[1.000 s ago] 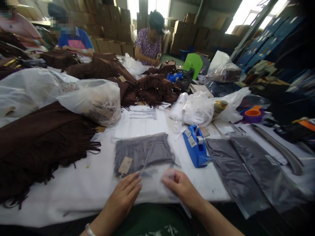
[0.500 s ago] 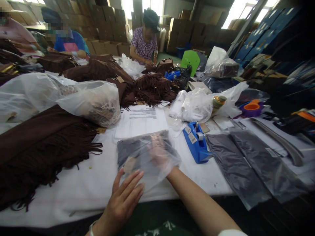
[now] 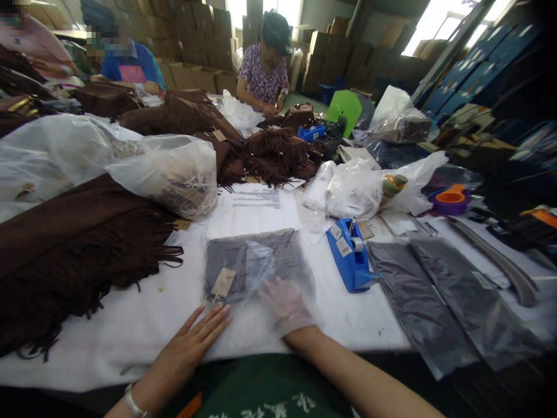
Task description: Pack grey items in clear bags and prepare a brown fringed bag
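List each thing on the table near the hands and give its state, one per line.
Right hand: inside the clear bag, fingers spread.
Left hand: flat on the bag's near edge, open.
Clear bag: open at the near end, lying flat.
Grey garment: folded, in the bag, tag showing.
Tape dispenser: upright, untouched.
Bagged grey garments: lying flat, overlapping.
Brown fringed fabric: spread out, unbagged.

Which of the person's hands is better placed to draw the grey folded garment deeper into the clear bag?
Probably the right hand: it is inside the clear bag, near the grey garment. The left hand lies flat outside.
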A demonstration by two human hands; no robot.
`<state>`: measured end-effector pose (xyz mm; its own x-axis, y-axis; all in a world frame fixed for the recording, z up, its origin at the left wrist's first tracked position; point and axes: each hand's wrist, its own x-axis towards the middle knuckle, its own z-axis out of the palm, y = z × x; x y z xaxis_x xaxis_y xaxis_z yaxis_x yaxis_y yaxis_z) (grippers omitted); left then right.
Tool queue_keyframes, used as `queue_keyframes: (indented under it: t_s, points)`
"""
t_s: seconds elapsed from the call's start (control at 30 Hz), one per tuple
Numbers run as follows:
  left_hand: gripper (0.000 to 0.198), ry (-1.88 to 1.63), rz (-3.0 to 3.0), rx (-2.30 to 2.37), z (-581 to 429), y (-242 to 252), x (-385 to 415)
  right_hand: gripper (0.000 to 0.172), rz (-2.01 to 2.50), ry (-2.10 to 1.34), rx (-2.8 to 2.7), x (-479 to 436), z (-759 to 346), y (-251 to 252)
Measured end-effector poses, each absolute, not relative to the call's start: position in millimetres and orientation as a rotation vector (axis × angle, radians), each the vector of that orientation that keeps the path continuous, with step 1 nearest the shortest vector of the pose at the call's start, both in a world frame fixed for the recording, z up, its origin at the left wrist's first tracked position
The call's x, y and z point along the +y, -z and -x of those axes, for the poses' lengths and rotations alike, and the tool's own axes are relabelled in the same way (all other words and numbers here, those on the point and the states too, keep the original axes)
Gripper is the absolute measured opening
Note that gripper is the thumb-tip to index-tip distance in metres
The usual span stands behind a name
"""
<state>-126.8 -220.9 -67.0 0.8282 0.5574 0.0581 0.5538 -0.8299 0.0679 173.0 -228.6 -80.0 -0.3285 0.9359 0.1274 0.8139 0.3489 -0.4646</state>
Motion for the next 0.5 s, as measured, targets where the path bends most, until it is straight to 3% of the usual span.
queue_keyframes:
  t_s: [0.13,0.3,0.4,0.5]
  points:
    - [0.084,-0.099,-2.859,0.810,127.2,62.5,-215.0,0.038,1.505,-0.387,-2.346,-300.1,-210.1,62.8]
    - [0.075,-0.090,-2.776,0.565,125.7,57.1,-203.5,0.042,1.073,-1.068,-2.426,-317.5,-224.6,14.0]
    - [0.066,-0.045,-2.735,0.499,128.8,49.1,-193.4,0.043,1.058,-1.127,-2.369,-295.9,-236.2,-8.5]
    - [0.064,-0.025,-2.677,0.469,132.3,40.1,-186.2,0.064,1.182,-1.133,-2.464,-285.2,-261.9,-1.0]
